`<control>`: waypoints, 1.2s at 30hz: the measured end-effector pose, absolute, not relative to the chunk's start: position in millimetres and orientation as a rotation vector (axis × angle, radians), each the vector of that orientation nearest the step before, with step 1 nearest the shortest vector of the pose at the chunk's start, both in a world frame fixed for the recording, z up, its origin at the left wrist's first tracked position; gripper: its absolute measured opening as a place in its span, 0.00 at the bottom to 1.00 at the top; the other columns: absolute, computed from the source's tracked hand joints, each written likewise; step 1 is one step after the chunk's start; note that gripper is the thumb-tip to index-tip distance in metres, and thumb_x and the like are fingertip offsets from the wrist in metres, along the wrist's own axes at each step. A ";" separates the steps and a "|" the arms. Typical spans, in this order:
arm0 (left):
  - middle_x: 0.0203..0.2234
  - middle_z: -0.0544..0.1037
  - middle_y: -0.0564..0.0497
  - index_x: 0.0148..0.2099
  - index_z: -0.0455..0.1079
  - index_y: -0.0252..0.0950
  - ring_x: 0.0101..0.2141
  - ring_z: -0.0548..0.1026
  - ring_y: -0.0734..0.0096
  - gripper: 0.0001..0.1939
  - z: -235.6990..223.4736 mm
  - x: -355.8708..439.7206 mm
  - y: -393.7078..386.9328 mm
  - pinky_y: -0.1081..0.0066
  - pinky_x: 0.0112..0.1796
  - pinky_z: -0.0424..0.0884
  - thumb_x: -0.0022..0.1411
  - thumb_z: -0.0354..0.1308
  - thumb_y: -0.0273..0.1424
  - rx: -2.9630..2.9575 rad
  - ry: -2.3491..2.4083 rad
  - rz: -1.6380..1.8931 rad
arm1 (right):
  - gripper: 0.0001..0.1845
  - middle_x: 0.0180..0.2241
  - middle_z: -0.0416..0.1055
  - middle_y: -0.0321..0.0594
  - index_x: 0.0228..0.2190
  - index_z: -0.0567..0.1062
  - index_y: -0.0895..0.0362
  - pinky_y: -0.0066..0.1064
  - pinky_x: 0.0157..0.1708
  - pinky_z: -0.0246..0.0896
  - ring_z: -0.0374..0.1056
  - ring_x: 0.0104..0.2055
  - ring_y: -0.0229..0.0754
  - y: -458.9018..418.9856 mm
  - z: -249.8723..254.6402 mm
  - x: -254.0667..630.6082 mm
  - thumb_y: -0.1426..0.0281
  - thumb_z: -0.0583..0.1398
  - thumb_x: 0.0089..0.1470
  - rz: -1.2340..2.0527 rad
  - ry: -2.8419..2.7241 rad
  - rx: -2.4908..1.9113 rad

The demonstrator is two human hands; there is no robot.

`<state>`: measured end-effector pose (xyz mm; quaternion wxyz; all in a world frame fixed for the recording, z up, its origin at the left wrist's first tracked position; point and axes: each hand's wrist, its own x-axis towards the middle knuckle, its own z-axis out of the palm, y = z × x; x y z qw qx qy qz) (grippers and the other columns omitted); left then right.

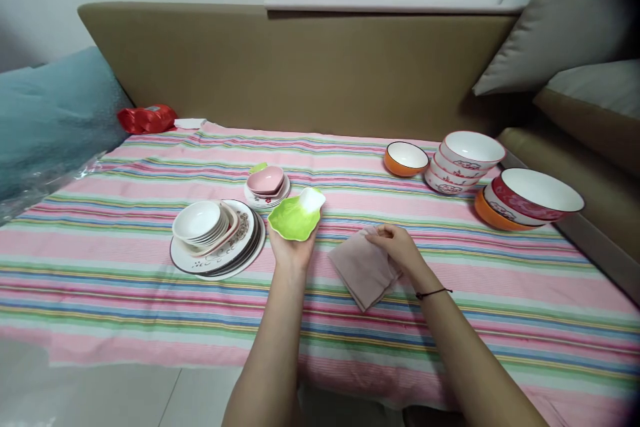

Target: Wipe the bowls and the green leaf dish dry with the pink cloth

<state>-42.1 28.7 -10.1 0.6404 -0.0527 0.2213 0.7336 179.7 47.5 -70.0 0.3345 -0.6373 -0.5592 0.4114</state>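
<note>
A green leaf-shaped dish (295, 219) with a white end rests in my left hand (293, 250), which grips it from below. My right hand (396, 245) pinches the upper edge of a folded greyish-pink cloth (364, 267) on the striped sheet. Just behind the dish, a pink bowl (265, 181) sits on a few small plates (281, 195). Left of my left hand stands a pile of plates (235, 267) with a stack of small white bowls (197, 221) on top.
On the right are an orange bowl (406, 160), stacked white patterned bowls (453, 173) and a red-and-white bowl (543, 193) on others. A red package (147, 120) lies at the back left. The sofa backrest (310, 73) closes off the far side; cushions (575, 20) lean at right.
</note>
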 end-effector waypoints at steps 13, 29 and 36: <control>0.41 0.80 0.41 0.39 0.74 0.33 0.53 0.71 0.49 0.22 -11.2 -41.4 29.5 0.46 0.54 0.64 0.66 0.44 0.41 -0.101 0.520 1.682 | 0.30 0.32 0.71 0.39 0.46 0.69 0.60 0.36 0.37 0.64 0.68 0.34 0.43 49.5 -74.1 172.5 0.62 0.64 0.40 0.956 -1.326 -1.538; 0.45 0.78 0.41 0.41 0.73 0.33 0.54 0.69 0.47 0.21 -12.9 -41.4 30.6 0.46 0.53 0.65 0.65 0.45 0.42 -0.089 0.507 1.685 | 0.18 0.43 0.75 0.47 0.45 0.74 0.58 0.40 0.46 0.64 0.70 0.45 0.47 38.5 -71.6 171.9 0.69 0.50 0.59 0.717 -1.817 -1.586; 0.46 0.78 0.41 0.42 0.73 0.33 0.54 0.70 0.48 0.21 -12.0 -41.3 28.6 0.48 0.53 0.66 0.65 0.44 0.42 -0.063 0.508 1.679 | 0.19 0.49 0.70 0.48 0.48 0.73 0.57 0.43 0.52 0.60 0.66 0.51 0.49 43.8 -67.7 158.9 0.65 0.55 0.57 0.654 -1.937 -1.485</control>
